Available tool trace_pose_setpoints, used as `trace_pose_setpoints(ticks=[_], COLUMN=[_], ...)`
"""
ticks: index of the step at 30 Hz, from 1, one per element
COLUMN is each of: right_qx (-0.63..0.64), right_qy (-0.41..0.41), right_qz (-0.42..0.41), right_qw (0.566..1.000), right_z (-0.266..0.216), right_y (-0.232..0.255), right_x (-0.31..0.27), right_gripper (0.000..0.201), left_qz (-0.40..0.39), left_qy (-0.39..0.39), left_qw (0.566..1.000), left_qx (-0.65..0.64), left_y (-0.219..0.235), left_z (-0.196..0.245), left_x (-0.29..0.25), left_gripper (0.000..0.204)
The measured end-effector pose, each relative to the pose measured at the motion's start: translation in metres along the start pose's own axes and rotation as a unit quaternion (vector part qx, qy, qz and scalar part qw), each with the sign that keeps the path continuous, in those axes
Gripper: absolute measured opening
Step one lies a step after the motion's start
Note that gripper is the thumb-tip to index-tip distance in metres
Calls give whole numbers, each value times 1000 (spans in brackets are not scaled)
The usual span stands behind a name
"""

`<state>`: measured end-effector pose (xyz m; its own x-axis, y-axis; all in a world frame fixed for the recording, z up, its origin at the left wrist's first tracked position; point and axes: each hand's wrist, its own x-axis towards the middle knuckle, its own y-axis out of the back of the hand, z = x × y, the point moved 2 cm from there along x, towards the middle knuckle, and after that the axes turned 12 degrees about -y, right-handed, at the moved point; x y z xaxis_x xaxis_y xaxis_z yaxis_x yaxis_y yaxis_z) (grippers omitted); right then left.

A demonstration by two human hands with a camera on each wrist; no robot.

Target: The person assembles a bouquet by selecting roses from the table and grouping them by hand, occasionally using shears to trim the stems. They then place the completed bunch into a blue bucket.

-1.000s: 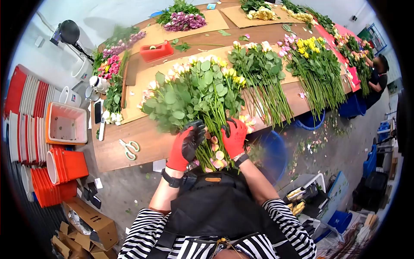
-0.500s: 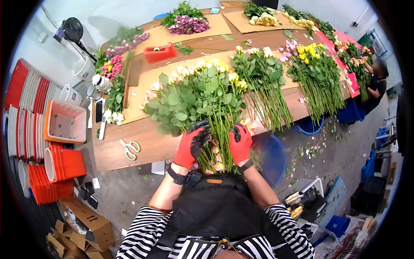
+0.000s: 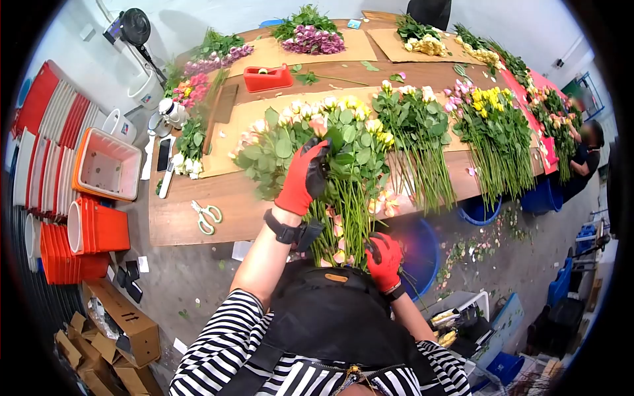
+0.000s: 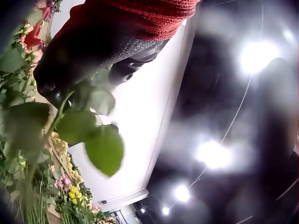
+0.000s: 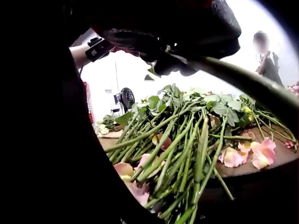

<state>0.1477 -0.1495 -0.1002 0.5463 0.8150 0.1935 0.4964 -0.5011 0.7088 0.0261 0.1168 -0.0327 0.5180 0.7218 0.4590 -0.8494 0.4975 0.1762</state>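
A big bunch of pale roses with round green leaves lies on the wooden table, its stems hanging over the near edge. My left hand, in a red glove, reaches into the leaves near the blooms. In the left wrist view its dark fingertips curl round a leafy stem. My right hand, also gloved, is low at the stem ends, off the table edge. The right wrist view shows its fingers wrapped round a thick green stem. Loose pink petals lie among the stems.
Scissors lie left of the bunch. More flower bunches line the table to the right. A red tape dispenser sits farther back. Orange crates stand at left, a blue bucket below the edge, and a person at far right.
My left hand has left the stems and moved up into the leaves near the blooms. My right hand has slid down the stems to their cut ends below the table edge.
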Motion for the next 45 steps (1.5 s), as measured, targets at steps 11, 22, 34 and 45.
trace_pose_setpoints(ticks=[11,22,34,45], right_qx=[77,288,428,466], right_qy=[-66,-29,19,-121], right_qz=[74,99,11,77], right_qw=[992,952,904,873], right_z=[-81,-129,-105,-117], right_y=[84,85,101,68], right_x=[50,77,75,71], right_gripper=[52,42,37,30], left_qz=[87,-15,20,39], left_qy=[201,108,216,130], left_qw=[936,981,938,973], left_qx=[-274,-161,-272,-188], left_y=[-36,-46,-48,-59], left_z=[70,100,102,110], left_x=[-64,-84,-67,-68], left_gripper=[46,53,26,27])
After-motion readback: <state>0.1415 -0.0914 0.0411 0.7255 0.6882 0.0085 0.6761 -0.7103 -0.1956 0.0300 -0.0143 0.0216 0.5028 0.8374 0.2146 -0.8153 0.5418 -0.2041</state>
